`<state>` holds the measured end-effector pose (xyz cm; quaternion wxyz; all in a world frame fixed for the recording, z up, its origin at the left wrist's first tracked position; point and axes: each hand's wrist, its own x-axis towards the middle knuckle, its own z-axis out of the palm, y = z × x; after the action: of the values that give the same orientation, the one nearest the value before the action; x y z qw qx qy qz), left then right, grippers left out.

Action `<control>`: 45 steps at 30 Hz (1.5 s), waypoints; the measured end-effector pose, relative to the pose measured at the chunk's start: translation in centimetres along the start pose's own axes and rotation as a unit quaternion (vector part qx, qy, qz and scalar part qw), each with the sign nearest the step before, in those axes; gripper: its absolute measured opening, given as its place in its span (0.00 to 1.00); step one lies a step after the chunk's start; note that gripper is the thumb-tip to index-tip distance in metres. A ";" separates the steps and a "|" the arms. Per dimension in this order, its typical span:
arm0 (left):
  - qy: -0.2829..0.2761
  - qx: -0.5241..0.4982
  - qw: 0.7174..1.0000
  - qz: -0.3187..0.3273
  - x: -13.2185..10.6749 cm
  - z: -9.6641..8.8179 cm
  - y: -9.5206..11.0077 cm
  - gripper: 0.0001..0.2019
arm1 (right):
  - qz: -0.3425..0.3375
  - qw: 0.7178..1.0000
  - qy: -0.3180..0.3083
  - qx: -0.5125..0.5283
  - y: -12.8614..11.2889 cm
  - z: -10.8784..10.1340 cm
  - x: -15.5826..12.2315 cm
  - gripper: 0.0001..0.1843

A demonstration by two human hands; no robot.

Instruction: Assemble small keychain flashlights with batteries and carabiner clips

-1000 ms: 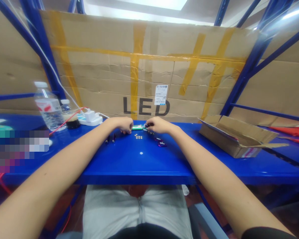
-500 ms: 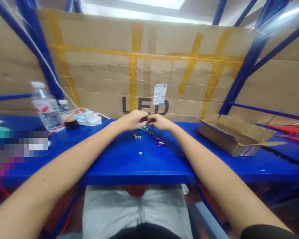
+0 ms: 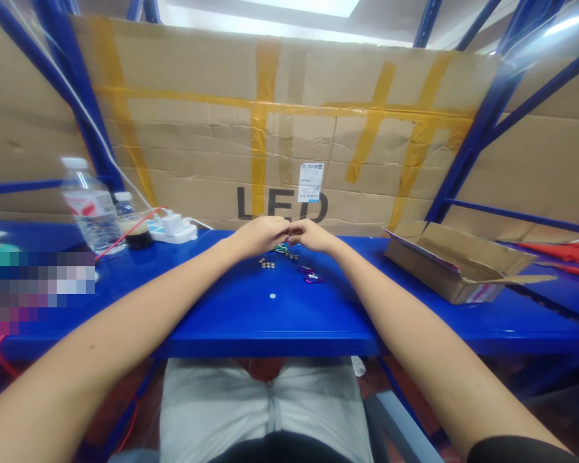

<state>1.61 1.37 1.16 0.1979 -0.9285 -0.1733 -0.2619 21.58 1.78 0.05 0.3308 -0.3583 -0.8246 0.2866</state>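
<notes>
My left hand [image 3: 265, 233] and my right hand [image 3: 311, 235] meet fingertip to fingertip above the far part of the blue table [image 3: 222, 308]. Both have their fingers closed, pinched on something small and dark that I cannot make out. Just below them lie green carabiners [image 3: 280, 248], partly hidden by my left hand. Several small round metal pieces [image 3: 269, 265] are grouped nearby, with darker ones [image 3: 292, 256] under my right hand. Purple carabiners [image 3: 312, 278] rest toward my right forearm. A small white disc [image 3: 273, 296] lies closer to the front edge.
An open cardboard box [image 3: 456, 263] stands at right, beside red cloth [image 3: 560, 253]. At left are a water bottle [image 3: 92, 215], a cup of dark drink [image 3: 137, 238] and a white power strip [image 3: 176, 231] with cables. A large cardboard sheet [image 3: 197, 148] backs the table.
My fingertips have drawn slightly closer together, covering more of the small dark thing between them. The pieces on the table keep their places.
</notes>
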 end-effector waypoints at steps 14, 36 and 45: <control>0.019 -0.002 1.000 0.008 -0.1 0.6 -0.5 0.10 | -0.017 1.000 0.020 0.009 0.6 0.2 0.2 0.08; -0.280 -0.106 0.928 -0.223 -0.5 -2.4 -1.4 0.07 | 0.020 0.994 0.081 0.066 0.5 0.2 0.3 0.07; -0.360 -0.115 0.888 -0.263 -1.1 -0.7 -1.6 0.11 | 0.021 0.996 0.035 0.082 0.4 0.6 0.3 0.11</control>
<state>-0.30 2.19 1.56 -0.0623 -0.8959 -0.4388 0.0302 21.15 2.13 -0.54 0.3816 -0.3576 -0.7784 0.3472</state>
